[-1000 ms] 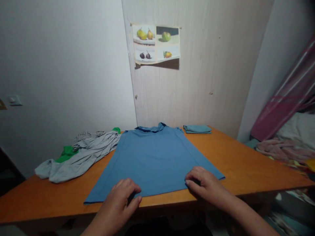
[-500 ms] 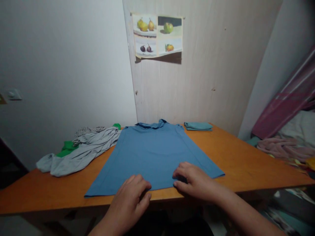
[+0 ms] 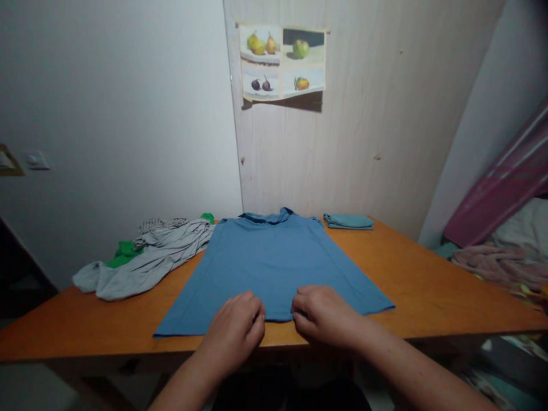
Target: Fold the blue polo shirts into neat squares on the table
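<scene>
A blue polo shirt [image 3: 274, 265] lies flat on the orange wooden table [image 3: 428, 285], collar toward the wall, sleeves folded in. My left hand [image 3: 237, 325] and my right hand [image 3: 321, 314] sit close together at the middle of the shirt's near hem. Both have their fingers curled and pinch the hem's edge.
A pile of grey, striped and green clothes [image 3: 145, 260] lies at the table's left. A small folded teal cloth [image 3: 349, 221] sits at the back by the wall. Bedding [image 3: 505, 251] is heaped to the right. A fruit picture [image 3: 282, 61] hangs on the wall.
Both hands have slid inward along the shirt's near hem, from well apart to almost touching at its middle. The camera has shifted slightly.
</scene>
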Demonstrator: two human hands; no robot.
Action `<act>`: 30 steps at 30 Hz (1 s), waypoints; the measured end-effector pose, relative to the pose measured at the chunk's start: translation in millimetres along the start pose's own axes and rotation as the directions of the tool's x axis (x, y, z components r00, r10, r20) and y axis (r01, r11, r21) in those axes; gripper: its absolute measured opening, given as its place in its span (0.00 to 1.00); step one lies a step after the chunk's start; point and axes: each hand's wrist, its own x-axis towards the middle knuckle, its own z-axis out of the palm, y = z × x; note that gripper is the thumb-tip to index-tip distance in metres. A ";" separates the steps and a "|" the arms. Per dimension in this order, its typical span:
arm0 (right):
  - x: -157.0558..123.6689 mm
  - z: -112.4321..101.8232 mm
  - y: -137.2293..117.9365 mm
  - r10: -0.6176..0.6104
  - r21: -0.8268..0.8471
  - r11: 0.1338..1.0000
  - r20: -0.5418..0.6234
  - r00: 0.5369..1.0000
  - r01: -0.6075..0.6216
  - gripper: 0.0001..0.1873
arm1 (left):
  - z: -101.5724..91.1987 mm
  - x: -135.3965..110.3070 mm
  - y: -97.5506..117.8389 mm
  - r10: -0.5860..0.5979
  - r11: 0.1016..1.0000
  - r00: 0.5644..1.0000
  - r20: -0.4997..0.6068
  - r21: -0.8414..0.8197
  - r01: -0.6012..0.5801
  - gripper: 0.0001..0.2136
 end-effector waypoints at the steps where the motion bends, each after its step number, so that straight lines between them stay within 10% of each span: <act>1: 1.9 -1.8 0.6 0.011 0.018 1.000 0.007 1.000 -0.011 0.08 | -2.3 2.4 0.2 -0.010 1.000 1.000 -0.014 -0.015 0.010 0.08; 19: 5.7 4.8 2.7 0.064 0.184 0.981 -0.032 0.997 -0.058 0.11 | -6.2 12.0 -9.9 -0.002 0.993 1.000 0.012 -0.122 0.003 0.08; 30: -14.5 -2.1 63.2 0.288 0.044 0.957 -0.078 0.954 -0.286 0.10 | -5.0 -4.6 -44.9 -0.148 0.987 0.988 -0.051 0.050 0.151 0.09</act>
